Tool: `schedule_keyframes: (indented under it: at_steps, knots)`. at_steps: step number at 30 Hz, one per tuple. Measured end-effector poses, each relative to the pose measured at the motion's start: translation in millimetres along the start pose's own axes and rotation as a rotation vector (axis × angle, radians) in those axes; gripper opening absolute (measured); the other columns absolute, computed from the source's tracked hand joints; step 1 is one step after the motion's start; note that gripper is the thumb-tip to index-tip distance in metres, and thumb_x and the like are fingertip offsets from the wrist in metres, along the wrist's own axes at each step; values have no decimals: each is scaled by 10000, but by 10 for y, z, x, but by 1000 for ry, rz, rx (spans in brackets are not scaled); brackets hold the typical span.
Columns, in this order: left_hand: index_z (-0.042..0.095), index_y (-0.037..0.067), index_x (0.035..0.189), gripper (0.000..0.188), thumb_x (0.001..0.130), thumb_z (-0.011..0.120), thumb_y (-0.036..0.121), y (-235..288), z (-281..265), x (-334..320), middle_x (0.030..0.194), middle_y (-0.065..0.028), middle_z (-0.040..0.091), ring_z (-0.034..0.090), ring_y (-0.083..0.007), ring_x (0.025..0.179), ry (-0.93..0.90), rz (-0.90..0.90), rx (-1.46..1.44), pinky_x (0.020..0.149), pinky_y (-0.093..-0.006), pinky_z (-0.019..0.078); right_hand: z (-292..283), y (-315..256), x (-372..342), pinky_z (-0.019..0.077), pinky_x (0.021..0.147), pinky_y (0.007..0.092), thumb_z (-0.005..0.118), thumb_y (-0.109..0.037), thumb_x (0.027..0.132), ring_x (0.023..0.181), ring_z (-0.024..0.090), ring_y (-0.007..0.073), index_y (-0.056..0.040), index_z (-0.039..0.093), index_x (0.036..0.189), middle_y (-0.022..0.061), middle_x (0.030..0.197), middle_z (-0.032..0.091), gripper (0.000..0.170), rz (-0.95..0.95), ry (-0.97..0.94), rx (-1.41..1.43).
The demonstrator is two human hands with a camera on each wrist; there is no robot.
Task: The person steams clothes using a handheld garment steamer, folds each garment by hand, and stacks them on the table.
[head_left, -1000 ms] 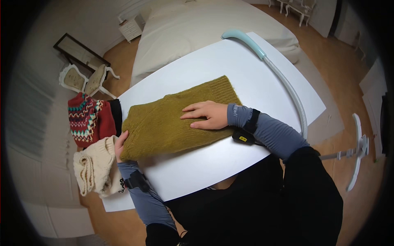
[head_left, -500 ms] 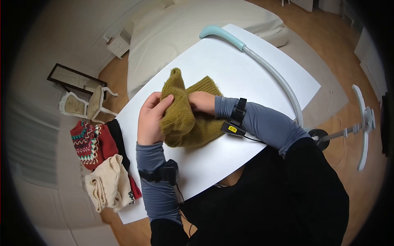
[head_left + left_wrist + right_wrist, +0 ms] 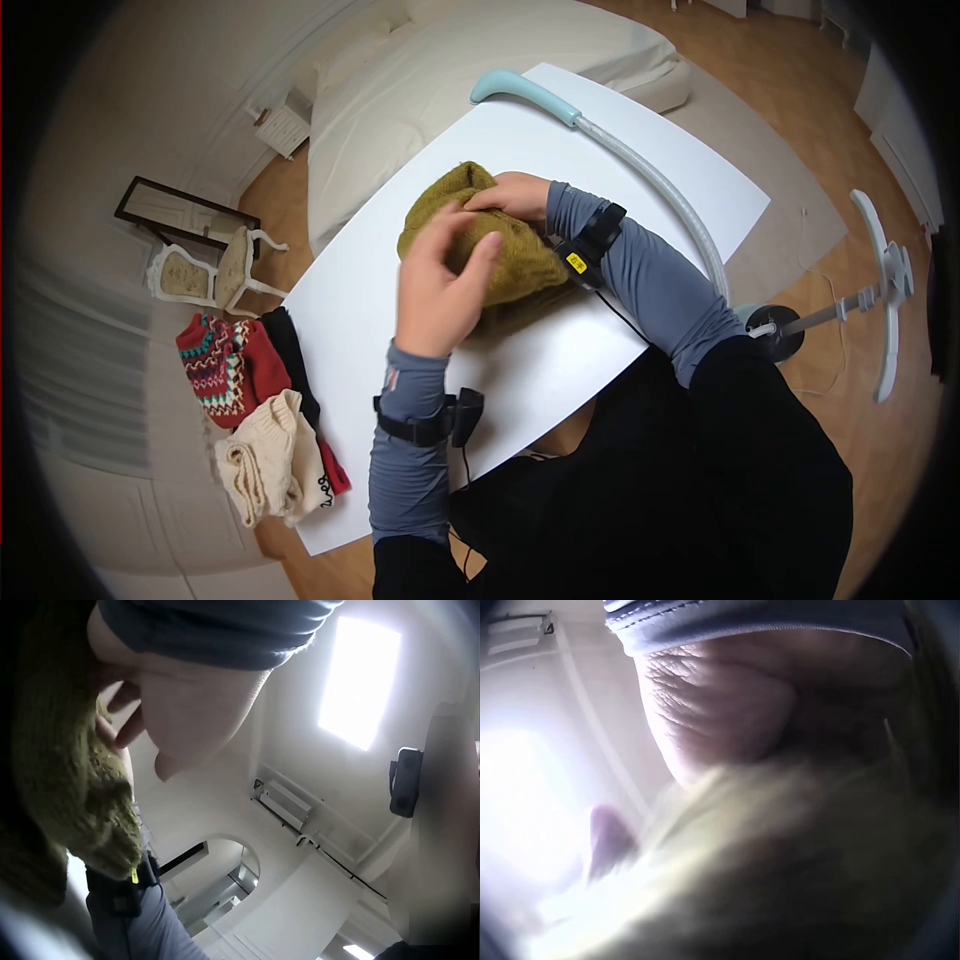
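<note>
Here, L hand [image 3: 438,295] nr knit [image 3: 520,262]; chair [image 3: 237,268] head-only.

my white table [image 3: 350,345]: olive knit [image 3: 515,265] bunched up in front of me; red patterned knit [image 3: 215,365], black cloth [image 3: 286,345] and cream knit [image 3: 265,455] overlapping at my left edge.

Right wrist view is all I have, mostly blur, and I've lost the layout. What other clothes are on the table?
Observer: A cream knit and a red patterned knit lie at the left side of the table.
Operator: And where is the hose?
Observer: Its light blue handle lies at the far side, beyond the green knit.
Operator: How are the left hand's fingers?
Observer: In the head view, the left hand has thumb and fingers spread apart over the green knit.
</note>
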State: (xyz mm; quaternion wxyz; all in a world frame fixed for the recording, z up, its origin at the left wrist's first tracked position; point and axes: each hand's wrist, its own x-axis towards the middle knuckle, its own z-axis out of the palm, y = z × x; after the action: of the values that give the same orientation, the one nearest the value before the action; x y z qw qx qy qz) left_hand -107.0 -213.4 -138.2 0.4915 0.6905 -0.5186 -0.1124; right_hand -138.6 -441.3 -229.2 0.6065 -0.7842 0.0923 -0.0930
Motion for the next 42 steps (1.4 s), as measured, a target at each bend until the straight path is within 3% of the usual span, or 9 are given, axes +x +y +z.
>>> schedule_keyframes:
  at_steps: [4, 10, 16, 20, 26, 29, 32, 37, 42]
  knots:
    - [442, -5, 1440, 851, 763, 885, 261, 3, -379, -112, 1473, -205, 477, 461, -332, 1367, 85, 181, 619, 1144, -428, 379, 16, -300, -190, 518, 948, 349, 646, -364, 922, 1020, 700, 278, -17, 725, 1180, 165, 1100, 747, 440, 137, 275, -314]
    - [259, 44, 1547, 1042, 729, 884, 201, -575, -162, -266, 1461, -238, 398, 430, -408, 1368, 27, -76, 305, 1150, -461, 387, -45, -177, -93, 512, 963, 369, 655, -271, 922, 1045, 696, 279, -46, 689, 1246, 171, 1105, 741, 396, 179, 291, -286]
    - [627, 112, 1308, 613, 725, 609, -79, -695, -456, -377, 1515, -225, 398, 446, -424, 1368, -150, 160, 539, 1143, -452, 402, -209, -236, -272, 565, 747, 386, 687, -217, 912, 815, 710, 215, 8, 673, 1211, 146, 1007, 741, 374, 185, 283, -212]
    - [663, 51, 1226, 587, 693, 516, -144, -727, -642, -497, 1526, -215, 409, 414, -407, 1416, -254, 133, 626, 1163, -429, 369, -163, -264, -374, 538, 911, 376, 768, -267, 877, 1002, 693, 259, -14, 655, 1280, 180, 1126, 732, 489, 167, 85, -509]
    - [663, 37, 1145, 332, 819, 623, 82, -633, -1021, -409, 1572, -216, 348, 400, -367, 1432, -241, -111, 226, 1145, -419, 344, -132, -198, -324, 476, 1001, 316, 860, -344, 819, 1109, 649, 210, 33, 641, 1294, 127, 1196, 725, 644, 204, -363, -256]
    - [628, 61, 1273, 511, 875, 766, 351, -517, -858, -366, 1512, -272, 387, 408, -427, 1402, 39, 33, 484, 1127, -477, 380, -116, -285, -367, 515, 939, 317, 860, -358, 824, 1026, 680, 199, 19, 663, 1270, 118, 1146, 738, 616, 307, -416, -349]
    - [580, 82, 1384, 650, 836, 790, 361, -549, -757, -392, 1504, -296, 382, 412, -437, 1393, -65, -94, 673, 1135, -496, 381, -128, -341, -413, 550, 840, 330, 843, -471, 819, 900, 699, 188, -1, 716, 1182, 89, 1020, 752, 607, 307, -455, -268]
    - [460, 87, 1496, 824, 783, 828, 274, -897, -926, -394, 1496, -309, 393, 454, -427, 1369, -189, -216, 517, 1118, -468, 421, -195, -280, -381, 522, 708, 343, 771, -639, 805, 734, 640, 193, -69, 731, 876, 67, 781, 697, 575, 279, -33, -561]
    - [421, 69, 1517, 872, 771, 834, 249, -1052, -980, -477, 1409, -278, 489, 528, -416, 1279, -15, -360, 247, 1102, -454, 432, -230, -117, -263, 509, 691, 337, 751, -558, 845, 700, 608, 184, -93, 683, 808, 55, 724, 660, 471, 212, 176, -525]
